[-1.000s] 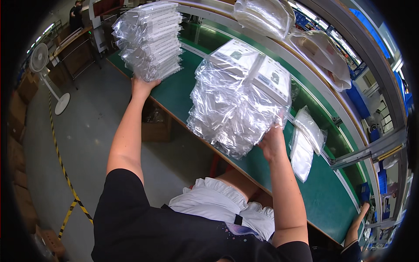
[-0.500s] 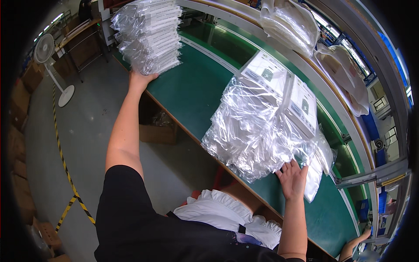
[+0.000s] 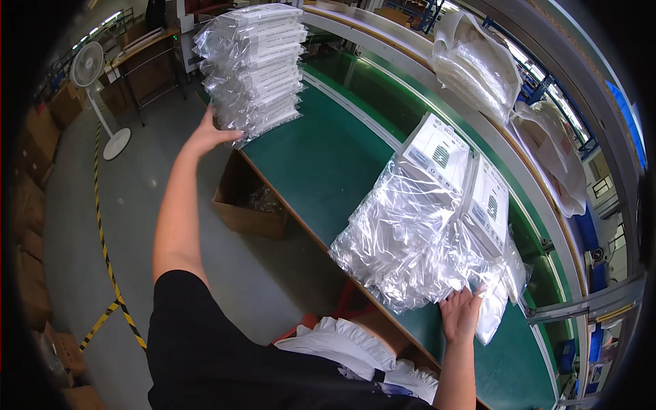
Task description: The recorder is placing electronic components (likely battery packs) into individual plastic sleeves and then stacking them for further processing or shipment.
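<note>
A tall stack of flat white boxes in clear plastic bags point(image 3: 263, 72) stands at the far left of the green table. At its lower near corner is my left hand point(image 3: 207, 137), thumb and fingers spread, the fingertips at the bag edges. To the right lie two side-by-side piles of white printed boxes point(image 3: 437, 154), their loose clear bag ends point(image 3: 400, 236) spilling toward me. My right hand point(image 3: 460, 316) is palm up with fingers apart at the near edge of this film. Whether its fingertips press on the film is unclear.
The green table point(image 3: 301, 174) borders a conveyor with metal rails point(image 3: 369, 75). White plastic bags point(image 3: 475, 65) hang over the far side. Under the table sits an open cardboard box point(image 3: 249, 217). A standing fan point(image 3: 89, 65) is on the floor at left, near yellow-black tape point(image 3: 102, 239).
The whole view has shifted, so both piles sit farther right and lower. My left hand has drawn back slightly from the tall stack. My right hand stays by the film.
</note>
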Action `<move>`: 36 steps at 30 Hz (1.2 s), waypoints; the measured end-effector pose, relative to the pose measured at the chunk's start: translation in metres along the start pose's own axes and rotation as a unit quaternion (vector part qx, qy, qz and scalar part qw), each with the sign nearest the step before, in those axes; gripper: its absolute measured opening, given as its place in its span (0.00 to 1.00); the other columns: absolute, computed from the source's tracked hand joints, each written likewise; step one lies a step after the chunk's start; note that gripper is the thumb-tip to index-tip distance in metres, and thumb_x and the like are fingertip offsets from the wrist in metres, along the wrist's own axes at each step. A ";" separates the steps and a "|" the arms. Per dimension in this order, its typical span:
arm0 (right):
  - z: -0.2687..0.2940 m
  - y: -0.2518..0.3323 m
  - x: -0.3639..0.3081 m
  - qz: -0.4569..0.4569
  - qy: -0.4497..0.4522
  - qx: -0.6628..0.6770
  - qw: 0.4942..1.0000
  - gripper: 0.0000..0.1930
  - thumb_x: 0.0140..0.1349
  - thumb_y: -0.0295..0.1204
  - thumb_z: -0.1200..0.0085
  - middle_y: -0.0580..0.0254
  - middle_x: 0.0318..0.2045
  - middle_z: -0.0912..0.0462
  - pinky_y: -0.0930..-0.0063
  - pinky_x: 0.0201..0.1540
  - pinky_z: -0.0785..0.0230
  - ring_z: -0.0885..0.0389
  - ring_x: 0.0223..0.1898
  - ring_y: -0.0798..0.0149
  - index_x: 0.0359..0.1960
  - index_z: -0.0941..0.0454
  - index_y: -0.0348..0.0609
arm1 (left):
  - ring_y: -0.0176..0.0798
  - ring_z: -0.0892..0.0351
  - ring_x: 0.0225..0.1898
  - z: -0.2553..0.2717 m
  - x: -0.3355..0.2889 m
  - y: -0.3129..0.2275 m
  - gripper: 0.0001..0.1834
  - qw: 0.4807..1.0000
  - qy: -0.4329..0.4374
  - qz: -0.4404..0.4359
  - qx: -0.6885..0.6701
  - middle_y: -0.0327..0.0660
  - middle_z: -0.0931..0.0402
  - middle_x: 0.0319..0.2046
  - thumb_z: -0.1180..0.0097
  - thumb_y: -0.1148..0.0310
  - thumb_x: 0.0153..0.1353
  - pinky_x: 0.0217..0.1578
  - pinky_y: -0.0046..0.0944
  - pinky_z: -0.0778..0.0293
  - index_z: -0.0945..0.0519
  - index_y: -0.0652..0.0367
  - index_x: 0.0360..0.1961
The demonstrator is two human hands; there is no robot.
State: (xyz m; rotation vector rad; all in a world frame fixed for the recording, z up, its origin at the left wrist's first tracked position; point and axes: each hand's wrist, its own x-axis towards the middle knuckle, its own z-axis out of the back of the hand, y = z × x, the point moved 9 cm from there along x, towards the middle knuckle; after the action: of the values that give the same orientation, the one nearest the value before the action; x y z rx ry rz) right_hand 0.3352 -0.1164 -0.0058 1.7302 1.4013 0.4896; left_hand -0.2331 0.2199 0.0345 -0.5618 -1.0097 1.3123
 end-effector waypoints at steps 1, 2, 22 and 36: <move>0.001 0.002 -0.002 0.005 -0.010 -0.004 1.000 0.29 0.68 0.50 0.68 0.56 0.63 0.41 0.56 0.55 0.37 0.39 0.62 0.53 0.64 0.46 0.46 | 0.48 0.54 0.68 0.011 -0.013 -0.017 0.65 0.998 0.033 0.041 -0.021 0.56 0.50 0.65 0.27 0.53 0.34 0.65 0.40 0.56 0.56 0.66 0.67; 0.001 0.001 -0.003 0.005 -0.017 -0.006 1.000 0.28 0.68 0.50 0.67 0.57 0.63 0.40 0.57 0.55 0.36 0.39 0.61 0.54 0.64 0.46 0.46 | 0.47 0.58 0.69 0.023 -0.014 -0.014 0.67 0.998 0.017 0.057 0.004 0.56 0.53 0.66 0.27 0.50 0.34 0.66 0.39 0.58 0.60 0.66 0.67; -0.003 0.004 -0.008 0.053 -0.036 -0.091 0.994 0.24 0.68 0.40 0.63 0.57 0.60 0.36 0.62 0.59 0.40 0.37 0.61 0.58 0.61 0.43 0.40 | 0.52 0.31 0.55 -0.037 0.024 0.002 0.54 0.984 -0.155 0.030 0.080 0.54 0.31 0.53 0.25 0.51 0.29 0.55 0.45 0.35 0.38 0.64 0.58; -0.008 0.004 -0.008 0.065 -0.029 -0.084 0.994 0.23 0.68 0.39 0.63 0.57 0.60 0.35 0.62 0.60 0.41 0.37 0.61 0.59 0.61 0.42 0.39 | 0.51 0.29 0.53 -0.034 0.000 -0.025 0.49 0.987 -0.150 -0.049 -0.041 0.56 0.31 0.51 0.25 0.59 0.32 0.54 0.40 0.33 0.36 0.69 0.55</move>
State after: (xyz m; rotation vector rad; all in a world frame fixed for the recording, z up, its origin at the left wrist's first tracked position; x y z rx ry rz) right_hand 0.3294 -0.1213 0.0037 1.6902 1.1778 0.6068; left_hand -0.1909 0.2212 0.0383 -0.3777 -1.3273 1.2955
